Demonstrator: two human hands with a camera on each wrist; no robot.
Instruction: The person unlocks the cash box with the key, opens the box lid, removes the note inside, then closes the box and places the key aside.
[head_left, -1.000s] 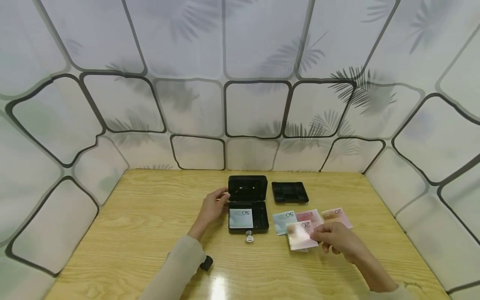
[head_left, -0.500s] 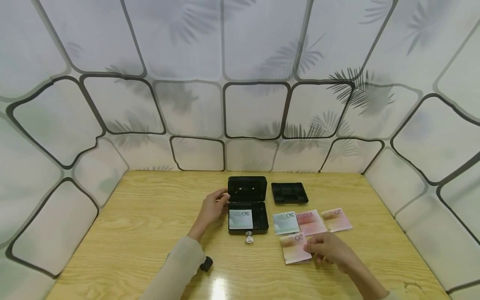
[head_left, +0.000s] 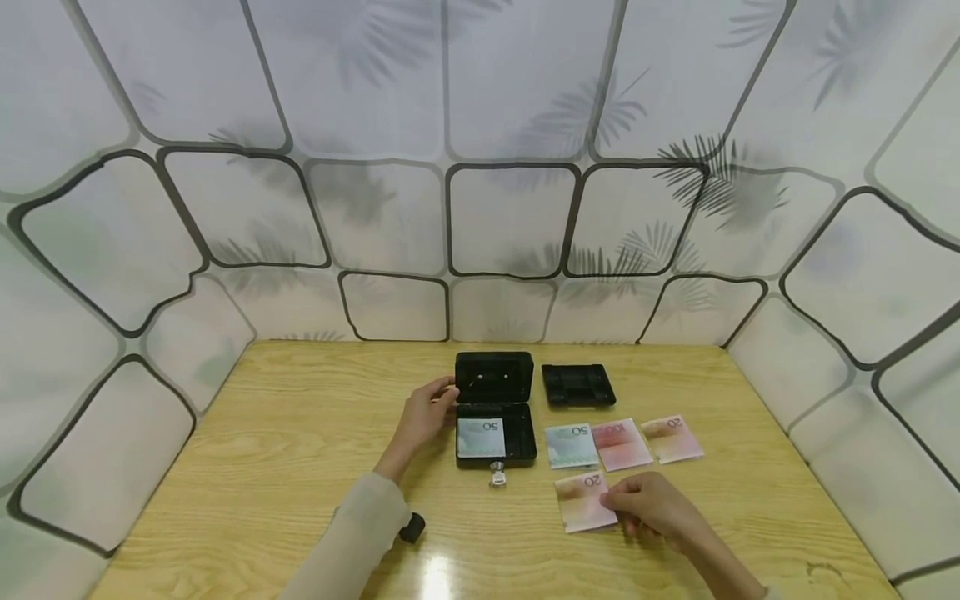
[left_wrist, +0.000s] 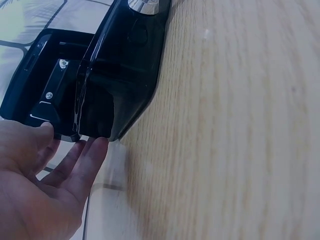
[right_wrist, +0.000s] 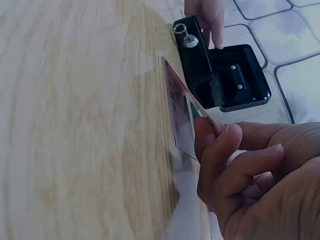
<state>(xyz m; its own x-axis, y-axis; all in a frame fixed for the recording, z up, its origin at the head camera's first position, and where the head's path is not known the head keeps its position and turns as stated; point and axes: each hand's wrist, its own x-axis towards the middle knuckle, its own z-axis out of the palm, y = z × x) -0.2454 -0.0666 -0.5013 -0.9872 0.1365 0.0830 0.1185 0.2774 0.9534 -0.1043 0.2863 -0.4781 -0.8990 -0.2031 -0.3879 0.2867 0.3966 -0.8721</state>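
A small black cash box (head_left: 496, 423) stands open on the wooden table, lid up, with a 50 note (head_left: 481, 437) lying inside and a key (head_left: 497, 476) in its front lock. My left hand (head_left: 424, 414) rests straight-fingered against the box's left side (left_wrist: 117, 95). My right hand (head_left: 651, 508) pinches a pink 20 note (head_left: 584, 501) by its right edge, low over the table in front of the box; the right wrist view shows the note (right_wrist: 185, 120) between thumb and fingers.
Three more notes lie in a row right of the box: a 50 (head_left: 571, 445), a 100 (head_left: 620, 442) and a 20 (head_left: 672, 437). A black insert tray (head_left: 578, 385) sits behind them. A small dark object (head_left: 413, 527) lies by my left sleeve. The table (head_left: 262, 467) ends at patterned walls.
My right hand has carried the 20 note down and toward me, from above the row of notes to near the table surface. The left hand has stayed on the box.
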